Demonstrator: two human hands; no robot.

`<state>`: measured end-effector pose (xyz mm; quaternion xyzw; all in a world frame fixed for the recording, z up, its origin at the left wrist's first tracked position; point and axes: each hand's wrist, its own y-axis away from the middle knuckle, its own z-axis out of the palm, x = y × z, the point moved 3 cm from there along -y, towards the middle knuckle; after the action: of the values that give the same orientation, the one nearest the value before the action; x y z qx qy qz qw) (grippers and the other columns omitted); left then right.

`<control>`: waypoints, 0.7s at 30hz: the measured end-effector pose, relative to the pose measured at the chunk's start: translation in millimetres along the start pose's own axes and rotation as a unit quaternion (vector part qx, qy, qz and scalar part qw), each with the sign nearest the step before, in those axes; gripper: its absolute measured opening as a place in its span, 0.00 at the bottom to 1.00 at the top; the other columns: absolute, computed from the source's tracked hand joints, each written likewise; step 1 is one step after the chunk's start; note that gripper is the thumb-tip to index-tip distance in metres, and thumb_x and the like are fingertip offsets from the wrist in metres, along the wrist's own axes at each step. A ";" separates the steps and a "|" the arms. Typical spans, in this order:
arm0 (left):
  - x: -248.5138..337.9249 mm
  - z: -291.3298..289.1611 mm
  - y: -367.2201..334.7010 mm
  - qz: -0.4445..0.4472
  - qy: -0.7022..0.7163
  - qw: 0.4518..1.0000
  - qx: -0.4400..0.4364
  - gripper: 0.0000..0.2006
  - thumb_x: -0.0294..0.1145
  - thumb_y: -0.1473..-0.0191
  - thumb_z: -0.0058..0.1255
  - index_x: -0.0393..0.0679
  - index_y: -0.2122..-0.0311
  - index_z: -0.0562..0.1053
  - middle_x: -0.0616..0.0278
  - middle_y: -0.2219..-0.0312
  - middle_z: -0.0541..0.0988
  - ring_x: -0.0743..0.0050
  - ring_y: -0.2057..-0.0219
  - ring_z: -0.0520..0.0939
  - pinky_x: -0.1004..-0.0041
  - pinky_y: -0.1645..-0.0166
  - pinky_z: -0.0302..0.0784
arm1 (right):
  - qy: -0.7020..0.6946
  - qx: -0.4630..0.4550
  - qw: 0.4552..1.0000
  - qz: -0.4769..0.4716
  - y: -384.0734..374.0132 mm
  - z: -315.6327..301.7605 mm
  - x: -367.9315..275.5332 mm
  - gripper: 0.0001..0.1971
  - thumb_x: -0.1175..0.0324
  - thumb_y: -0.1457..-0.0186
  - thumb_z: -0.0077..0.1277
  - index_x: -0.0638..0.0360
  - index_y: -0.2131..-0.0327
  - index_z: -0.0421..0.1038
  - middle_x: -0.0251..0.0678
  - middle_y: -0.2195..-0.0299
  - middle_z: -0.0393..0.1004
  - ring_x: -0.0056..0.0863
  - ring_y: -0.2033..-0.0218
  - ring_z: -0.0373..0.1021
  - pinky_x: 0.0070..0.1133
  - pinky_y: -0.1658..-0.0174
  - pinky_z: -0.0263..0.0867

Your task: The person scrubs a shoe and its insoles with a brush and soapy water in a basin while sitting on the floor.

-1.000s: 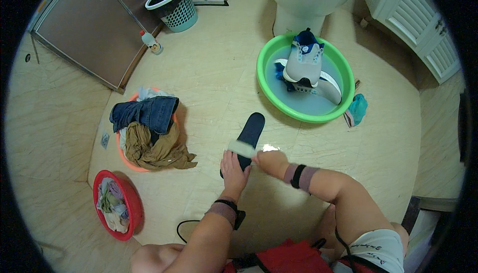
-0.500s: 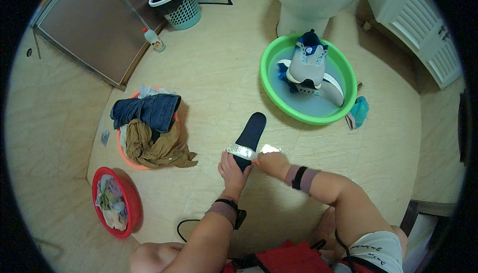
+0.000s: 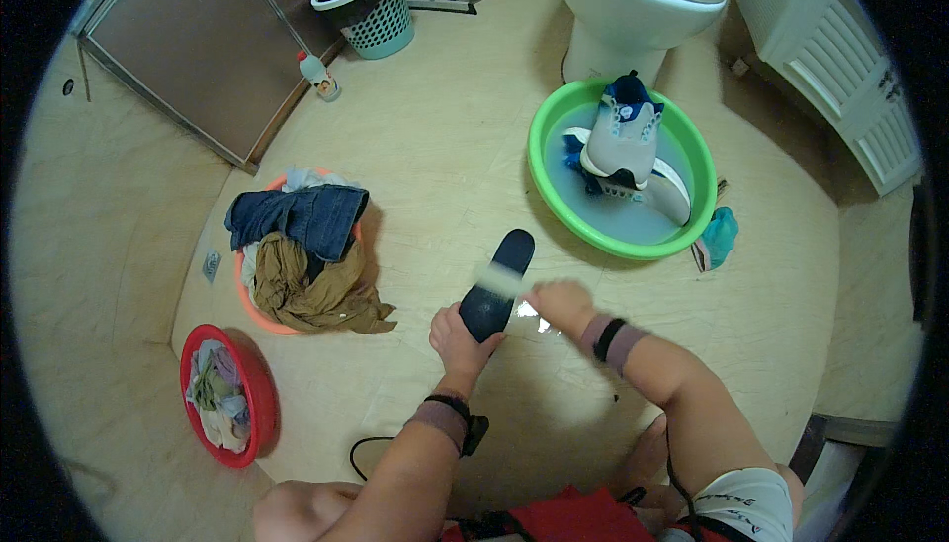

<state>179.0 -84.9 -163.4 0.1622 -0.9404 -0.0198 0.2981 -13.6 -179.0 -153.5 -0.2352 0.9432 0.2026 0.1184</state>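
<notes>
A dark navy shoe insole (image 3: 484,313) lies on the floor in front of me, its narrower end pointing away. My left hand (image 3: 459,346) grips its near end, fingers along the left edge and thumb at the right. In my right hand (image 3: 560,306) is a pale scrubbing brush (image 3: 501,280), blurred by motion, lying across the middle of the insole. Its bristles are hidden. Beside the insole, under my right hand, wet suds or glare shine on the floor. A green basin (image 3: 542,181) of cloudy water holds a grey-and-blue sneaker (image 3: 621,142) resting on another shoe.
An orange basin (image 3: 247,302) heaped with jeans and brown cloth stands at left, a red basin (image 3: 265,399) of laundry nearer me. A teal cloth (image 3: 721,234) lies right of the green basin. Behind are a toilet (image 3: 633,18), a waste basket (image 3: 381,23) and a bottle (image 3: 318,78).
My right hand has moved the brush up the insole, away from me and slightly right. My left hand keeps its grip. The whole view has shifted a little.
</notes>
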 end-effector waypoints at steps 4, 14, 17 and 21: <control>-5.3 0.3 3.3 0.018 0.007 1.000 0.021 0.48 0.42 0.70 0.73 0.42 0.44 0.56 0.51 0.47 0.61 0.50 0.41 0.56 0.53 0.38 0.46 | -0.088 0.096 0.983 0.133 -22.1 -32.0 23.1 0.27 0.47 0.37 0.35 0.60 0.74 0.75 0.48 0.74 0.77 0.47 0.71 0.75 0.41 0.66 0.69; -0.2 0.8 -4.2 -0.009 0.013 1.000 0.020 0.42 0.41 0.70 0.73 0.43 0.49 0.60 0.52 0.50 0.64 0.49 0.43 0.59 0.54 0.39 0.50 | -0.067 0.012 0.994 0.083 -11.5 -13.9 8.0 0.28 0.44 0.38 0.35 0.62 0.67 0.75 0.50 0.67 0.77 0.49 0.64 0.75 0.39 0.59 0.69; -9.8 3.3 -17.2 -0.017 0.003 0.997 0.073 0.29 0.37 0.63 0.68 0.44 0.56 0.65 0.55 0.56 0.69 0.51 0.49 0.65 0.55 0.44 0.55 | -0.146 0.068 0.974 0.162 -22.5 -21.7 39.1 0.32 0.44 0.37 0.29 0.63 0.66 0.76 0.53 0.66 0.77 0.51 0.62 0.73 0.39 0.56 0.68; -1.1 -6.0 -36.2 -0.022 0.078 0.994 0.075 0.12 0.28 0.55 0.59 0.45 0.66 0.69 0.59 0.71 0.75 0.55 0.64 0.75 0.57 0.48 0.59 | -0.177 0.074 0.962 0.195 -17.8 -7.0 70.7 0.36 0.44 0.36 0.22 0.65 0.64 0.76 0.55 0.63 0.76 0.54 0.59 0.72 0.38 0.51 0.65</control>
<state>193.9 -118.4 -164.0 0.2058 -0.9095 0.0565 0.3567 -66.6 -224.4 -175.7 0.0017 0.9471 0.1900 0.2587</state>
